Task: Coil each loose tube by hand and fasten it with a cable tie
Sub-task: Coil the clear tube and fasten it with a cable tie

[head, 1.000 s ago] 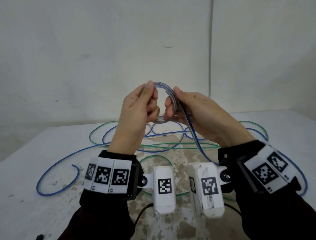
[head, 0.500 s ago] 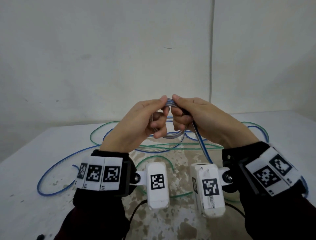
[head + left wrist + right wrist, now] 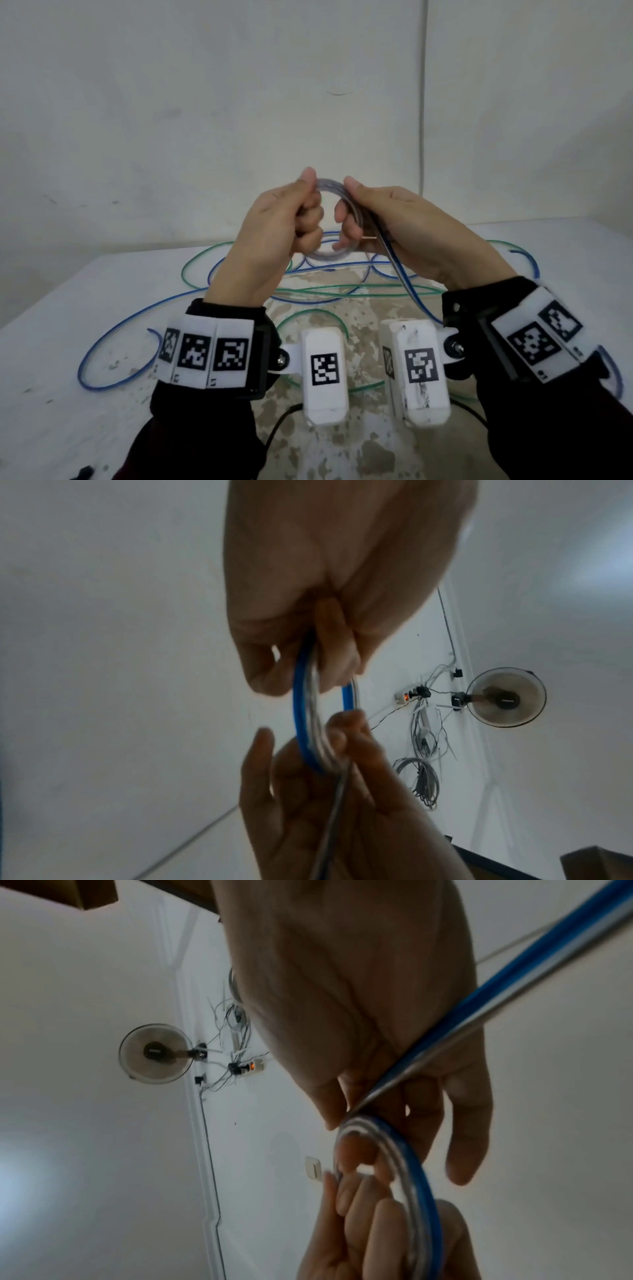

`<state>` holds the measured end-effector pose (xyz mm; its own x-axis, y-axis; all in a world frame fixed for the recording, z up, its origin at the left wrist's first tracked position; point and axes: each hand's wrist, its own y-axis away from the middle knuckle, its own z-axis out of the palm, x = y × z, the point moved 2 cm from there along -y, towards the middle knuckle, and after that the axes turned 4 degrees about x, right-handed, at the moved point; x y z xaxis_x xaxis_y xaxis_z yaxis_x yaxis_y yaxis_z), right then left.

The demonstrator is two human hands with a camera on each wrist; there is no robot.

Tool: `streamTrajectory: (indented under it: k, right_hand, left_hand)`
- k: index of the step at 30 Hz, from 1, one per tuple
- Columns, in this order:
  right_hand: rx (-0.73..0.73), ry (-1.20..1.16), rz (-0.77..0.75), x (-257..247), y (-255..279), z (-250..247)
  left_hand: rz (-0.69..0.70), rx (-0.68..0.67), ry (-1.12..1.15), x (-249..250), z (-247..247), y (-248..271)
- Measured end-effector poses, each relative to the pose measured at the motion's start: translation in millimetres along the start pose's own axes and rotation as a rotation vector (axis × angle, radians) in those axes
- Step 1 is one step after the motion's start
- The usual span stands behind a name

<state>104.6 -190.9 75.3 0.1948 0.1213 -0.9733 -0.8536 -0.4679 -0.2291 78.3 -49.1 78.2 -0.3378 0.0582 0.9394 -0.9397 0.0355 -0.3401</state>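
Holding a small coil (image 3: 330, 222) of blue-striped clear tube in the air above the table (image 3: 51, 394), both hands work close together in front of the wall (image 3: 205, 102). The left hand (image 3: 274, 233) grips the coil's left side, thumb on top and fingers curled round the loops. The right hand (image 3: 404, 233) pinches the coil's right side between thumb and curled fingers, and the free length of the tube (image 3: 407, 284) runs from under this hand down toward the right wrist. The left wrist view shows the loops (image 3: 304, 723) stacked side by side, blue and clear, clamped between the two hands (image 3: 329, 588). In the right wrist view the tube (image 3: 514, 988) crosses the palm (image 3: 359, 988) and curves into the coil (image 3: 411, 1177).

On the table behind the hands lie loose blue tubes (image 3: 113, 342) and green tubes (image 3: 205, 257), spread in wide, overlapping loops. A fan (image 3: 503, 696) shows on the far wall.
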Motion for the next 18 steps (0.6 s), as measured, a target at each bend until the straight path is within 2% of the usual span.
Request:
streamTrajectory:
  k: [1,3,6,8,12,14,16,18]
  right_hand:
    - [0.005,-0.035,-0.003,-1.4,-0.5,0.1]
    - [-0.007,-0.089,-0.012,-4.2,0.7,-1.8]
    - [-0.024,-0.040,0.003,-3.5,4.0,-3.8]
    - [-0.019,-0.034,0.007,-1.5,4.0,-0.9]
    - [0.029,-0.056,-0.008,-2.4,1.3,0.5]
    - [0.025,-0.069,-0.012,-3.7,1.7,-1.1]
    - [0.037,-0.062,-0.010,-4.0,2.5,-2.2]
    - [0.062,-0.021,-0.012,-4.0,2.8,-1.7]
  left_hand:
    - [0.018,0.035,0.043,1.8,0.6,-0.6]
    - [-0.018,0.002,0.070,1.8,4.3,-1.8]
    - [-0.090,-0.104,-0.101,-1.0,9.5,2.4]
    - [-0.051,-0.040,-0.124,0.1,10.1,3.4]
    - [0.057,0.137,0.067,3.4,5.2,1.4]
    - [-0.019,0.077,0.072,2.9,3.9,0.0]
    - [-0.116,-0.049,-0.031,0.9,5.3,0.6]
    - [-0.122,-0.129,-0.076,-0.9,7.7,1.5]
